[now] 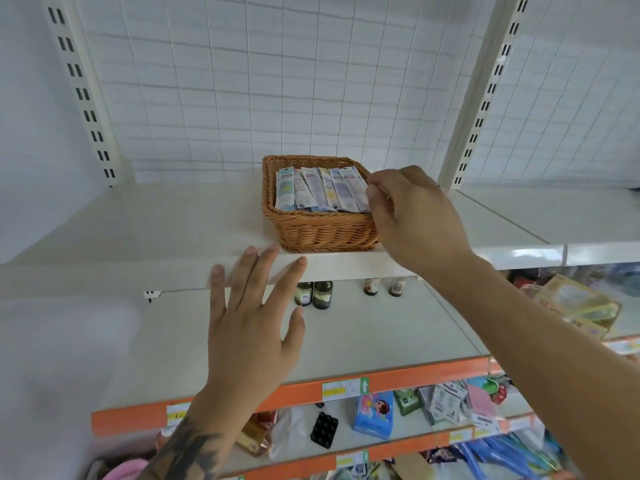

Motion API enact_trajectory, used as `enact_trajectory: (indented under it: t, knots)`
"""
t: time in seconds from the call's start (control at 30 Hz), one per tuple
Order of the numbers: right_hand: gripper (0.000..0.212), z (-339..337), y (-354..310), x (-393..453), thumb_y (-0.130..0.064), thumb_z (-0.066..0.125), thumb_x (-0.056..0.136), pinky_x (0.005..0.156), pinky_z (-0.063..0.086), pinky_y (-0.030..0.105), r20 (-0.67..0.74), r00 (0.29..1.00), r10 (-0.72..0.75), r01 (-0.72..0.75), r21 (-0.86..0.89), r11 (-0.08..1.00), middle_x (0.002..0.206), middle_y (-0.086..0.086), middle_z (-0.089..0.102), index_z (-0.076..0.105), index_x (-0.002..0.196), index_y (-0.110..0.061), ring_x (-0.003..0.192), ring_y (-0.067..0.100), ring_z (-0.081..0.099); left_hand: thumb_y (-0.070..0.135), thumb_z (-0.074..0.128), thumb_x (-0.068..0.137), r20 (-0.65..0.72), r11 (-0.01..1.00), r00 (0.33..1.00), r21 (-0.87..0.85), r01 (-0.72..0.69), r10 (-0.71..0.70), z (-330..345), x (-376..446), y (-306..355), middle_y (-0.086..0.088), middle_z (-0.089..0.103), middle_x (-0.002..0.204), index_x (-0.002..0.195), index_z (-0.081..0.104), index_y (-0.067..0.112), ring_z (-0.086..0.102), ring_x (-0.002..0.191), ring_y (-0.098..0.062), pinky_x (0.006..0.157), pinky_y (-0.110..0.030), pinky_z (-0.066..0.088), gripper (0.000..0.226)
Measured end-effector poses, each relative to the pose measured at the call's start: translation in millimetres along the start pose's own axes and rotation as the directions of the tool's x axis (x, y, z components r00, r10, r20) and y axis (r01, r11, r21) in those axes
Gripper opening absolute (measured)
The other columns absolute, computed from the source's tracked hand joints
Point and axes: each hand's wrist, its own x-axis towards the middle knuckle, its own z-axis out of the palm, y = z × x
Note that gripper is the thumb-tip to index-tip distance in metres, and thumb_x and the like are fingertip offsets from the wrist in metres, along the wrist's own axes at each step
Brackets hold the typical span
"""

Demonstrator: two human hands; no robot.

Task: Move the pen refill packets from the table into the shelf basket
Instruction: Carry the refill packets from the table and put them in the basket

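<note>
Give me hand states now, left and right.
Left hand: open, fingers straight and spread, holding nothing, fingertips at the shelf edge.
Right hand: fingers curled at the rightmost packet in the basket; appears to pinch it.

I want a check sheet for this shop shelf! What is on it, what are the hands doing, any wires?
Surface: white top shelf, bare beside the basket.
Job's things: wicker basket at the shelf's front edge; pen refill packets lie side by side inside it.
Clutter: small dark bottles on the shelf below; boxes and packs on the lower orange-edged shelves.
Grips: right hand at the basket's right rim, fingertips curled at the rightmost packet; whether it pinches it is unclear. Left hand open, fingers spread at the shelf's front edge.
Cables: nothing seen.
Surroundings: white wire grid back panel, slotted uprights.
</note>
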Motion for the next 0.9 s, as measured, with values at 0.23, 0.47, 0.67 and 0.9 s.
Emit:
enact_trajectory:
  t: [0.23, 0.47, 0.67, 0.9]
  knots:
    - [0.049, 10, 11, -89, -0.048, 0.044, 0.106, 0.116, 0.036, 0.054, 0.022, 0.989, -0.143, 0.145, -0.104, 0.984, 0.163, 0.014, 0.036, 0.05, 0.149, -0.023, 0.148, 0.036, 0.036, 0.049, 0.055, 0.095, 0.224, 0.993, 0.969, -0.014, 0.114, -0.108, -15, -25, 16, -0.001, 0.001, 0.175, 0.164, 0.01, 0.044, -0.003, 0.161, -0.027, 0.127, -0.058, 0.006, 0.082]
    - [0.049, -1, 18, -178, -0.052, 0.046, 0.104, 0.116, 0.038, 0.053, 0.155, 0.949, -0.276, 0.28, -0.003, 0.96, 0.16, 0.012, 0.042, 0.056, 0.145, -0.025, 0.147, 0.034, 0.04, 0.058, 0.05, 0.099, 0.36, 0.97, 0.904, 0.014, 0.243, -0.231, -60, -70, 82, -0.002, 0.011, 0.174, 0.163, 0.009, 0.046, 0.008, 0.16, -0.028, 0.127, -0.056, 0.004, 0.078]
    - [0.053, 1, 30, -277, -0.052, 0.046, 0.103, 0.108, 0.044, 0.055, 0.295, 0.895, -0.335, 0.3, 0.158, 0.941, 0.157, 0.014, 0.045, 0.054, 0.147, -0.024, 0.141, 0.039, 0.046, 0.049, 0.057, 0.096, 0.414, 0.921, 0.823, 0.154, 0.359, -0.39, -89, -177, 142, -0.004, 0.032, 0.166, 0.157, 0.033, 0.038, 0.028, 0.154, -0.032, 0.123, -0.061, 0.017, 0.066]
    - [0.055, 8, -8, -405, -0.053, 0.046, 0.1, 0.106, 0.046, 0.056, 0.473, 0.672, -0.57, 0.47, 0.323, 0.821, 0.151, 0.016, 0.051, 0.058, 0.142, -0.02, 0.134, 0.041, 0.052, 0.058, 0.05, 0.09, 0.544, 0.762, 0.535, 0.487, 0.426, -0.647, -150, -341, 201, -0.006, 0.048, 0.156, 0.151, 0.042, 0.038, 0.046, 0.142, -0.036, 0.115, -0.067, 0.032, 0.065]
